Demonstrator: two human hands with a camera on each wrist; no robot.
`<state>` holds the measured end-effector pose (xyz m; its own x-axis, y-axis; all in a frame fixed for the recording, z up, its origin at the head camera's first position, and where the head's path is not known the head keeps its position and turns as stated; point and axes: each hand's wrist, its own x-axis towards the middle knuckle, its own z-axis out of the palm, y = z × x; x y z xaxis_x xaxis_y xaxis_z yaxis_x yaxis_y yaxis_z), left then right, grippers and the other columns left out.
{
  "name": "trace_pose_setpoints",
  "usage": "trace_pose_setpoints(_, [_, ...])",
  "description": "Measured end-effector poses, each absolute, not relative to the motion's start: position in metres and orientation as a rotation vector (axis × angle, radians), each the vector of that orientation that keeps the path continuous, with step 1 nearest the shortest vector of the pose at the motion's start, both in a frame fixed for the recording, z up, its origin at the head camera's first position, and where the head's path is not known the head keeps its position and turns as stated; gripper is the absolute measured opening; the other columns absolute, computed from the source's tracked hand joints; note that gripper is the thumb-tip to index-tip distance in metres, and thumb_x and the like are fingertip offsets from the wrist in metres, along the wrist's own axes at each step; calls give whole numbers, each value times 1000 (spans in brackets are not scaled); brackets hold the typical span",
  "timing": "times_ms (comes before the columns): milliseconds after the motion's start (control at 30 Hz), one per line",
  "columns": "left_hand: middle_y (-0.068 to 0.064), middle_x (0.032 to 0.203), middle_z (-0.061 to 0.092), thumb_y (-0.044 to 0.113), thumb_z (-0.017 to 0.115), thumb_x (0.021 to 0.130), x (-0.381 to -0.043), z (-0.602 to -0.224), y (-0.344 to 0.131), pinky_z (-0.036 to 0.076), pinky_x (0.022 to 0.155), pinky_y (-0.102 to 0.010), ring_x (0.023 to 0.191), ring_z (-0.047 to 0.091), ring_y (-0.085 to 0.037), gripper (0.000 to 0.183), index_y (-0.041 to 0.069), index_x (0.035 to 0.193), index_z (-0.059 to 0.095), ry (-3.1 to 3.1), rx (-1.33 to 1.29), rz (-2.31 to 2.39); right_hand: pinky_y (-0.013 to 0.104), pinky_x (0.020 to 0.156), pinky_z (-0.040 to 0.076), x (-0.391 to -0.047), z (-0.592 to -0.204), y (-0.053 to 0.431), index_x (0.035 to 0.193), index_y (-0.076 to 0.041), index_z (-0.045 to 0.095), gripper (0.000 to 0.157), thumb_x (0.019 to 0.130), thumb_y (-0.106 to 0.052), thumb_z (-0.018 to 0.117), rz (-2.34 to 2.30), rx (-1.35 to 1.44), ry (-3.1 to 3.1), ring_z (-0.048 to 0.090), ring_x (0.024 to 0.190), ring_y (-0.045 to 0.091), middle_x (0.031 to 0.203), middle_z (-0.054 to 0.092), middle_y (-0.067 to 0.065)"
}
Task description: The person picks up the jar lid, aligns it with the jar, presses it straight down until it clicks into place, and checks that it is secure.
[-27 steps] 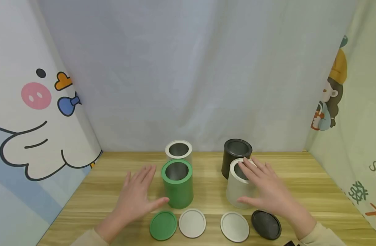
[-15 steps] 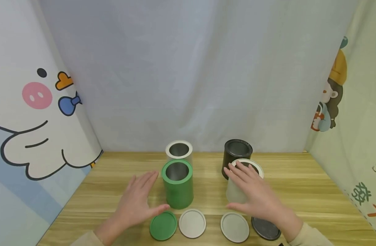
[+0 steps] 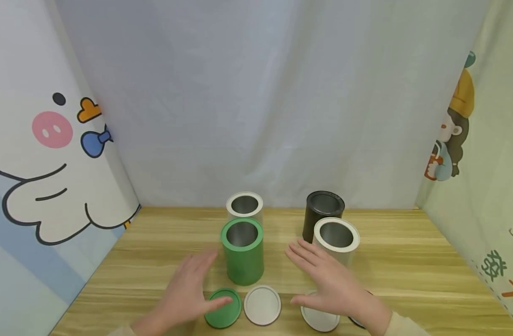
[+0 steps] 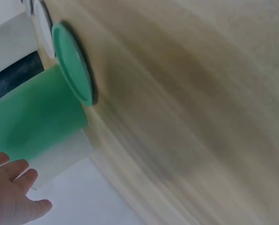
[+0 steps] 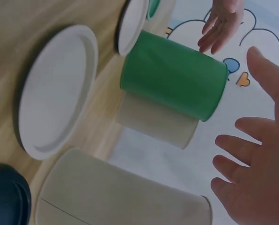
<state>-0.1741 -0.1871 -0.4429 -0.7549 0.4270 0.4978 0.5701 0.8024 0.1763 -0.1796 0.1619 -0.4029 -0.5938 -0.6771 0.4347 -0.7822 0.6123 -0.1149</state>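
My left hand (image 3: 187,291) hovers with spread fingers to the left of the green canister (image 3: 245,263), its thumb over the green lid (image 3: 218,318). Nothing is in it. In front of the right white canister (image 3: 344,256), my right hand (image 3: 334,287) is held with fingers extended and holds nothing. It partly covers a white lid (image 3: 321,322) and hides most of the black lid (image 5: 8,197). Another white lid (image 3: 262,305) lies beside the green one. All the canisters stand upright with open tops.
Behind the green canister stands another white canister (image 3: 245,212); a black canister (image 3: 313,221) is behind the right white one. The wooden table (image 3: 399,261) ends at a grey curtain (image 3: 256,116). Printed curtains hang at both sides.
My right hand has moved left and toward me, away from the right white canister's rim. My left hand has drawn slightly nearer to me. The canisters and lids have stayed put.
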Motion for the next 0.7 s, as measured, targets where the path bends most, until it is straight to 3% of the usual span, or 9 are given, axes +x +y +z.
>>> trace_pose_setpoints(400, [-14,132,60,63,77,73,-166,-465,-184,38,103,-62,121,55,-34,94,0,138,53,-2575,-798,-493,48,105,42,-180,-429,147,142,-4,53,88,76,-54,80,388,1233,-2506,45,134,34,142,54,14])
trace_pose_setpoints(700, [-15,135,58,65,77,71,-167,-477,-183,39,102,-63,122,55,-34,96,-1,137,55,-2620,-801,-485,49,106,41,-182,-440,135,143,-5,53,86,76,-50,82,415,1230,-2546,45,134,33,142,54,12])
